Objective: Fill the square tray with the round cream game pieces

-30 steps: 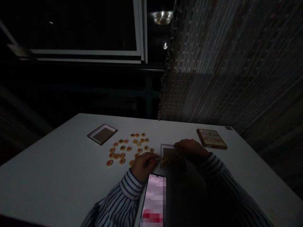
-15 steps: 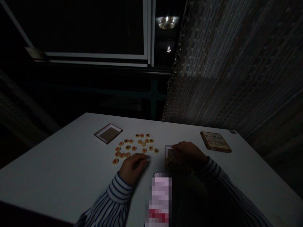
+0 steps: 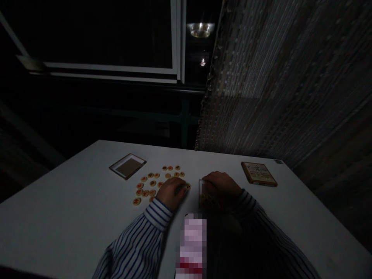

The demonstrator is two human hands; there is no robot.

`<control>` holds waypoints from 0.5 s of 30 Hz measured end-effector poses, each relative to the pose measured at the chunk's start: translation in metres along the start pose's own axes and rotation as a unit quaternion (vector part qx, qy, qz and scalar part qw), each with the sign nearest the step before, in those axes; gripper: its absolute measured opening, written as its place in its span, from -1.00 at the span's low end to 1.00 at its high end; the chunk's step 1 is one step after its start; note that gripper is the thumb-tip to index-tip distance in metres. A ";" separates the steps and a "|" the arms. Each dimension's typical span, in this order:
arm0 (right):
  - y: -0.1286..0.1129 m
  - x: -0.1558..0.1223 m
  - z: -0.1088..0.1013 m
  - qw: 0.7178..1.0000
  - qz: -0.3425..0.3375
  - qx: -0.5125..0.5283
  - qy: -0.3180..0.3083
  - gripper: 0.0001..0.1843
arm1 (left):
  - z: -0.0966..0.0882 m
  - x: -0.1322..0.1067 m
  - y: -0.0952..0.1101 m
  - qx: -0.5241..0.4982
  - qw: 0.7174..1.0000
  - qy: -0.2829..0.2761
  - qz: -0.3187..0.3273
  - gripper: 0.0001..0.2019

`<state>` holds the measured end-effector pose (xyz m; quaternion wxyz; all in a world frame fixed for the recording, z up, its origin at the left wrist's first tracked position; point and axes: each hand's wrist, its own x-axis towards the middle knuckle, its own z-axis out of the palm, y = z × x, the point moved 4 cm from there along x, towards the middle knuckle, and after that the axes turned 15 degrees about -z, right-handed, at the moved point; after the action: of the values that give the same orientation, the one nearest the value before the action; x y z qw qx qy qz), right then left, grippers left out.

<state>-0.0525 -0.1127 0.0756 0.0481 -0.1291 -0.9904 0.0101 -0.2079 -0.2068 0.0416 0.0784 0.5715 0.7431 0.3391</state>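
Several round yellow game pieces [image 3: 148,186] with red and dark marks lie scattered on a white table [image 3: 72,217]. My left hand [image 3: 173,192] rests over the right end of the pile, fingers curled down onto the pieces; whether it grips one is hidden. My right hand [image 3: 222,184] lies on the far edge of a small shallow box tray [image 3: 205,192] holding a few pieces, its fingers bent over the rim. Both arms wear striped sleeves.
An empty box tray [image 3: 127,166] lies at the far left of the pieces. A printed box lid [image 3: 259,173] sits at the far right. A phone with a blurred lit screen [image 3: 192,244] hangs near my chest. A woven blind hangs behind the table.
My left hand moved from the tray's left side out to the loose pieces and now covers their right end. My right hand stayed on the tray.
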 end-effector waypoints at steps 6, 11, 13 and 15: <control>0.007 0.000 0.004 1.000 0.003 0.003 0.001 -0.71 | 0.025 0.024 0.010 0.053 0.998 -0.012 0.027 -0.77; 0.018 -0.001 0.011 1.000 0.008 -0.003 -0.007 -0.71 | 0.037 0.030 0.005 0.075 0.997 -0.003 0.021 -0.74; 0.022 -0.002 0.015 1.000 0.008 -0.007 -0.013 -0.71 | 0.042 0.029 0.000 0.078 0.997 0.001 0.017 -0.74; 0.025 -0.003 0.019 1.000 0.008 -0.016 -0.023 -0.71 | 0.046 0.028 -0.005 0.081 0.997 0.002 0.010 -0.73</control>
<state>-0.0450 -0.0896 0.0558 0.0231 -0.1374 -0.9902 -0.0028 -0.1977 -0.1628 0.0116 0.0271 0.5825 0.7628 0.2795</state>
